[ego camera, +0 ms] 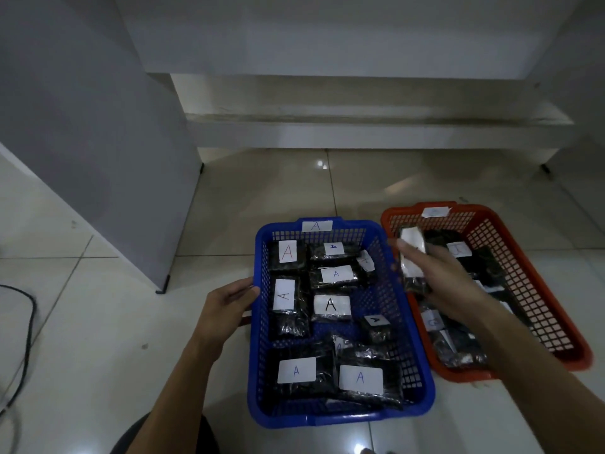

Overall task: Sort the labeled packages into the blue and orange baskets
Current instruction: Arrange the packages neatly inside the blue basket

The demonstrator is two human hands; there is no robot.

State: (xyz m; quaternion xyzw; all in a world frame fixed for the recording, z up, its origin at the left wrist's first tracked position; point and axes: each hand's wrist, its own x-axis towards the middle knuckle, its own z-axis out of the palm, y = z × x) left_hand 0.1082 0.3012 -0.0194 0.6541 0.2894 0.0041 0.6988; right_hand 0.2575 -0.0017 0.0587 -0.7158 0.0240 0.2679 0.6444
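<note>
Over the orange basket, the right hand grips a black package (label blurred). Left hand clasps the blue basket rim.

Two bare forearms, sleeveless within view, ending in the left hand and right hand; no rings, watch or gloves visible.

Glossy pale floor tiles catch small ceiling-light reflections. A grey cabinet panel stands at left, white steps, or perhaps low shelving, rise behind, and a black cable trails at left.
</note>
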